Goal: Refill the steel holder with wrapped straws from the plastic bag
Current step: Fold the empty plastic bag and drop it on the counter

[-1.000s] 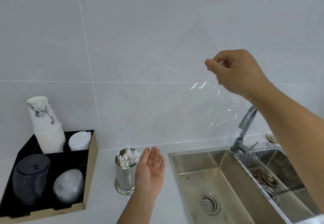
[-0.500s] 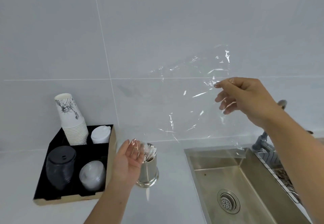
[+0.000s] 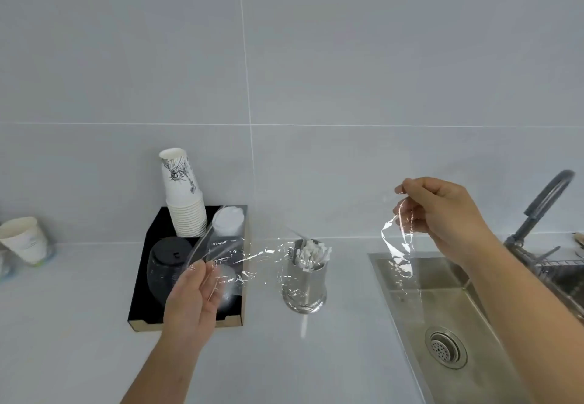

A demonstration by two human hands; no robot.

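Both hands pinch the empty-looking plastic bag (image 3: 252,253), left hand (image 3: 192,302) at one end, right hand (image 3: 442,214) at the other, stretched before the steel holder (image 3: 305,280) on the bench (image 3: 79,324), already packed with wrapped straws (image 3: 313,253), so refilling seems done.

The clear plastic bag (image 3: 252,255) was nearly invisible between the hands, its outline perhaps incomplete. The sink (image 3: 442,302) and faucet (image 3: 543,204) ran off the right edge.
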